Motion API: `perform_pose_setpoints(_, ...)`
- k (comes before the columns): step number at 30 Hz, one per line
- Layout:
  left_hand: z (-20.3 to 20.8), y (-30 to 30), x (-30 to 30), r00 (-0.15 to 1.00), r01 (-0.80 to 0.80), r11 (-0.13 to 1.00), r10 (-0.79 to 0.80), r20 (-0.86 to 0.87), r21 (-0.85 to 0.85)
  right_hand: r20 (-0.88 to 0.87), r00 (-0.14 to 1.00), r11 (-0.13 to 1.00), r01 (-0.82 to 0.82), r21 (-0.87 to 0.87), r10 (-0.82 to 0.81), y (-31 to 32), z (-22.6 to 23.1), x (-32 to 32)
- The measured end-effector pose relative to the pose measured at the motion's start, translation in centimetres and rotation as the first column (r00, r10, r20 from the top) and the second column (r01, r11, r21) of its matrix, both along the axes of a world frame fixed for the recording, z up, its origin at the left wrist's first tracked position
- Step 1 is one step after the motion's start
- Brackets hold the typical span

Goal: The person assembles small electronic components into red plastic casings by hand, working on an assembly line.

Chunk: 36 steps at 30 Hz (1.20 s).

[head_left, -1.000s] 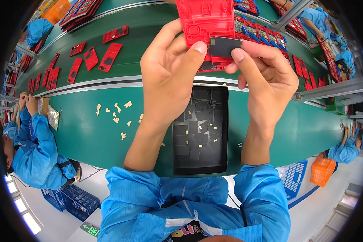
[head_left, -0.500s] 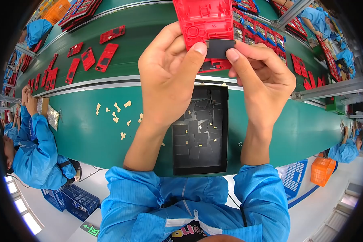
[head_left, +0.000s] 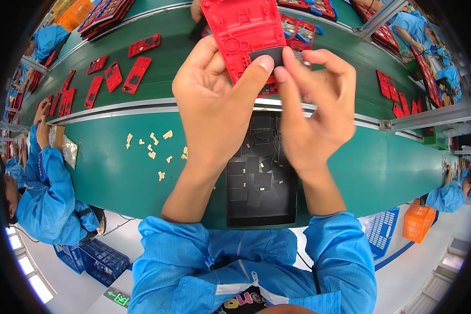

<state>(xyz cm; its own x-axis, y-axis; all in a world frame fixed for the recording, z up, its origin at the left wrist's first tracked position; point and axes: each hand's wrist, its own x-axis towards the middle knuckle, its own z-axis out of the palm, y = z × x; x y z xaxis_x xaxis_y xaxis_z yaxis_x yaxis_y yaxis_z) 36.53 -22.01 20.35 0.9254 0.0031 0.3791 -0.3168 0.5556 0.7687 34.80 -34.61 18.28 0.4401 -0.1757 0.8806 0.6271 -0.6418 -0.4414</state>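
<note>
A red plastic housing (head_left: 246, 29), its ribbed inside facing me, is held up over the far side of the bench. My left hand (head_left: 212, 99) is closed around its left side, the thumb pressing on a thin black rectangular sheet (head_left: 267, 53) lying against the housing's lower part. My right hand (head_left: 319, 107) has thumb and index finger closed at the right edge of that sheet and the housing; its other fingers are bent loosely away. Below my hands a black tray (head_left: 261, 222) holds many similar dark sheets and several small pale tabs.
Small cream-coloured pieces (head_left: 167, 134) lie scattered on the green bench (head_left: 104, 178) left of the tray. On the green conveyor (head_left: 167, 73) beyond are several red housings (head_left: 137, 75). A metal post (head_left: 434, 116) juts in at right. Co-workers in blue (head_left: 47, 193) sit at both sides.
The housing has shifted left and tilted. The black sheet now lies against it, and my right hand has moved left with it. Trays of red parts on the conveyor behind have shifted.
</note>
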Motion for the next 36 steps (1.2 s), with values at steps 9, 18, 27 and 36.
perform_pose_setpoints(9,-0.2,0.0,-0.2,0.996,0.026,1.0,-0.027,0.081,0.011,-0.265,0.799,0.796,-0.382,0.47,0.54,-1.7,2.1,-0.6)
perform_pose_setpoints(18,-0.2,-0.6,-0.4,0.97,0.243,0.968,-0.243,-0.008,0.069,-0.333,0.79,0.836,-0.375,0.401,0.515,-3.5,1.7,-0.4)
perform_pose_setpoints(27,-1.3,-1.3,1.0,0.972,0.224,0.971,-0.217,-0.086,0.087,-0.385,0.792,0.858,-0.315,0.405,0.473,-3.6,0.6,0.8)
perform_pose_setpoints(36,-1.7,0.6,2.7,0.988,-0.065,0.918,0.114,-0.103,0.392,-0.664,0.739,0.99,0.138,-0.009,-0.109,-11.7,-11.2,9.0)
